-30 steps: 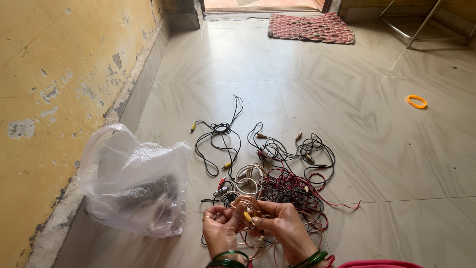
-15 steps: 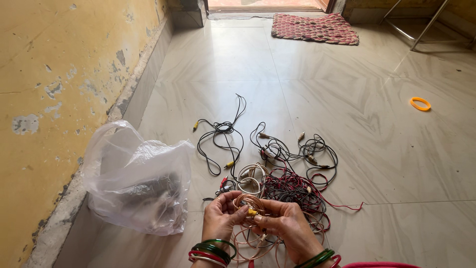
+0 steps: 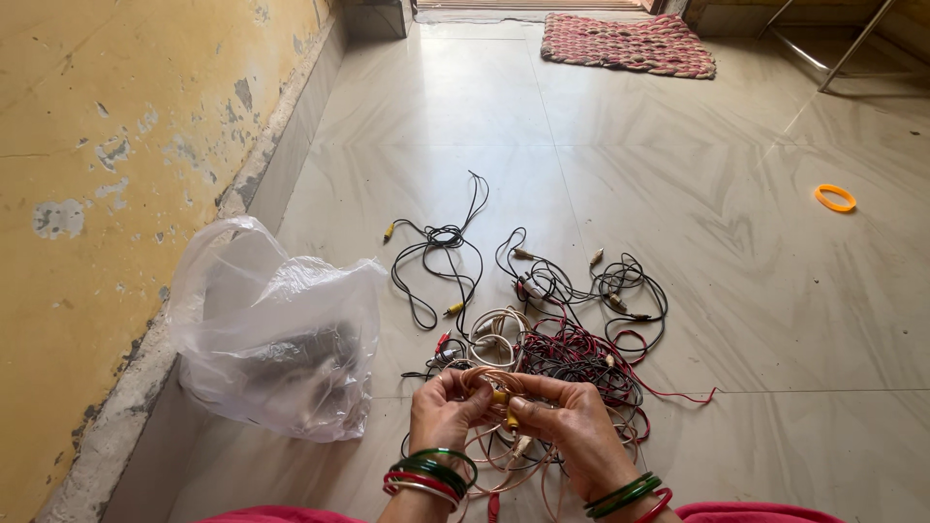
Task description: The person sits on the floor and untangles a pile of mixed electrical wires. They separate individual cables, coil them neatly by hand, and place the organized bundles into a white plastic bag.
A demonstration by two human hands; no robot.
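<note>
Both hands meet low in the head view over a tangle of cables. My left hand (image 3: 443,409) and my right hand (image 3: 568,422) pinch a loop of pale beige cable (image 3: 487,379) with a small yellow plug between the fingertips. More of that beige cable hangs in loops below the hands. Under and beyond the hands lies a pile of red, black and white wires (image 3: 562,349) with small plugs. A separate black cable (image 3: 438,261) with yellow plugs lies spread out further away. Green and red bangles ring both wrists.
A crumpled clear plastic bag (image 3: 276,334) with dark things inside sits at the left against the yellow peeling wall (image 3: 87,194). An orange ring (image 3: 834,198) lies on the tiled floor at right. A red woven mat (image 3: 625,44) is by the far doorway.
The hands stay on the beige cable and have shifted only a little. The camera has tilted slightly, so the bangles show more.
</note>
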